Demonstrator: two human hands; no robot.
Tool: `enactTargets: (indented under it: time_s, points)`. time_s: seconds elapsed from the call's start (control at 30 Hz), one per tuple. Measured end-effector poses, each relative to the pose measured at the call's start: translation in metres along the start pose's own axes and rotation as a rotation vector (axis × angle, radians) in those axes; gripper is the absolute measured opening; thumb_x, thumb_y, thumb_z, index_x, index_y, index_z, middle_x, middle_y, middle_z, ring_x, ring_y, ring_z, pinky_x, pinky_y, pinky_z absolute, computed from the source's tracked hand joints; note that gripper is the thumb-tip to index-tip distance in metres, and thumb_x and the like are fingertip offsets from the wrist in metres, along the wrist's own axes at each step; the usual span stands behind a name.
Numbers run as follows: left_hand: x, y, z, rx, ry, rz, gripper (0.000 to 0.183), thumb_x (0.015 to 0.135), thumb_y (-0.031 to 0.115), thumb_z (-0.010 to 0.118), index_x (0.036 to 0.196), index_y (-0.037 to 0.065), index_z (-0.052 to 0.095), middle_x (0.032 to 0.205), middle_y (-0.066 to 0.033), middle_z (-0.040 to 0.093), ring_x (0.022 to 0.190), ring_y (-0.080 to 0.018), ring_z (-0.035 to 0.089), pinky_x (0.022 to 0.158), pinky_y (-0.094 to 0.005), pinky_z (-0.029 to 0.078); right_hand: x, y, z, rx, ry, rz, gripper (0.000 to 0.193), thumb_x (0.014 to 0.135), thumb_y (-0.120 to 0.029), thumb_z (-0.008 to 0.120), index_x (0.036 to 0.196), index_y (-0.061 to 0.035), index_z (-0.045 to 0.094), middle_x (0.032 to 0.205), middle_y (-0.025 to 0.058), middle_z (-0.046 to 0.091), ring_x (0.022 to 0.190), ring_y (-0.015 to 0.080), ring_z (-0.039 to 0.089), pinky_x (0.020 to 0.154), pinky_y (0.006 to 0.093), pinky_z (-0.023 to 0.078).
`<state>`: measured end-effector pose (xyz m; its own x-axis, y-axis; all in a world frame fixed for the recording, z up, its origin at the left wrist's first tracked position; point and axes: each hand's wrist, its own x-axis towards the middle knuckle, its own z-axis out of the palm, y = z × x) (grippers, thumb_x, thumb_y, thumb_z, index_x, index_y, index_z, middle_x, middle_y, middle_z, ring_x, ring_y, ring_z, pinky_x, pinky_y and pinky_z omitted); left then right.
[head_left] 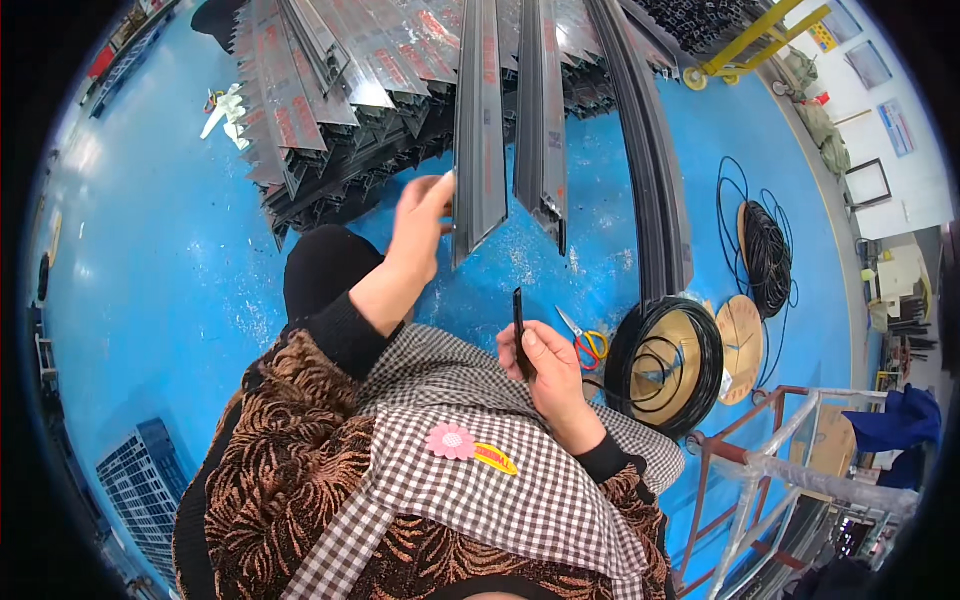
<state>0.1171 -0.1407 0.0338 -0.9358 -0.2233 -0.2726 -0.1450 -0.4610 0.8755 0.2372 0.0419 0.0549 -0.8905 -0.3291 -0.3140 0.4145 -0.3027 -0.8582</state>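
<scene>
The right hand (555,375) has its grip squeezed on a short, thin, black strip (519,325) that points to 12 o'clock. Between 10 and 11 o'clock from it, the left hand (415,232) is by a long, shiny, grey bar (480,135); its grip is blurry, so I can't tell if it pinches. Red-and-yellow-handled scissors (582,336) lie at 2 o'clock.

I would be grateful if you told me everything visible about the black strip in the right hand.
The black strip is slim and slightly glossy, apparently rubber or plastic. The right hand grips it, with its narrow free end sticking out and pointing toward the top of the picture. Its lower part is hidden by the hand, so whether it joins the nearby black coil is unclear.
</scene>
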Motion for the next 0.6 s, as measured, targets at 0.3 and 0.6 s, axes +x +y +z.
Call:
enactTargets:
  time_s: [0.3, 0.6]
  points:
    - [-0.077, 0.021, -0.017, 0.327, -0.744, 0.189, 0.026, 0.077, -0.002, 0.063, 0.102, 0.002, 0.061, 0.086, -0.0017, 0.051, 0.068, -0.0066, 0.047, 0.059, -0.0156, 0.037, 0.000, 0.000, -0.006, 0.001, -0.091, -0.032, 0.025, 0.097, -0.017, 0.041, 0.100, -0.0001, 0.059, 0.075, 0.0052, 0.058, 0.065, 0.0106, 0.050, 0.059, 0.0203, 0.040]
    - [-0.080, 0.008, -0.004, 0.033, -0.740, -0.038, 0.010, 0.077, 0.000, 0.067, 0.085, 0.002, 0.062, 0.080, -0.0002, 0.051, 0.063, -0.0054, 0.045, 0.059, -0.0144, 0.034, 0.008, 0.011, 0.007, -0.152, 0.033, -0.293, 0.018, 0.091, -0.010, 0.050, 0.103, 0.0009, 0.057, 0.081, 0.0067, 0.060, 0.067, 0.0125, 0.052, 0.063, 0.0215, 0.043]
